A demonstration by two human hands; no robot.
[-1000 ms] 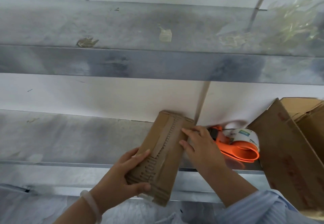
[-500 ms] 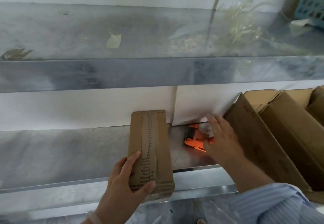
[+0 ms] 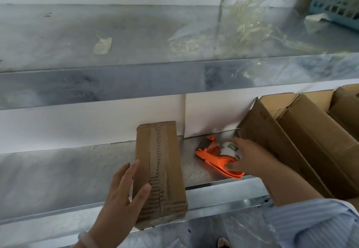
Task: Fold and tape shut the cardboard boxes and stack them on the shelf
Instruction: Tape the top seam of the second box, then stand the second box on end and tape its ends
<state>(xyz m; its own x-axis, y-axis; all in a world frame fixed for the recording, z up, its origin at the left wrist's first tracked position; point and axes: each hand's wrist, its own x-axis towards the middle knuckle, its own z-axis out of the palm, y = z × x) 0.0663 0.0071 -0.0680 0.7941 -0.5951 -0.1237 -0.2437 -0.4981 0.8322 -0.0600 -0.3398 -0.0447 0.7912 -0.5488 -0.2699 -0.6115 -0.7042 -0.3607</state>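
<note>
At 7 o'clock the left hand, fingers spread, lies against the taped cardboard box, which rests flat on the steel shelf. At the box's 3 o'clock the right hand clasps the orange tape dispenser. Open cartons lean at 3 o'clock. A blue basket is at 1 o'clock.

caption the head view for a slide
Left hand on taped brown cardboard box, right hand gripping orange tape dispenser on metal shelf

matt corrugated cardboard box, glossy metal shelf
</note>
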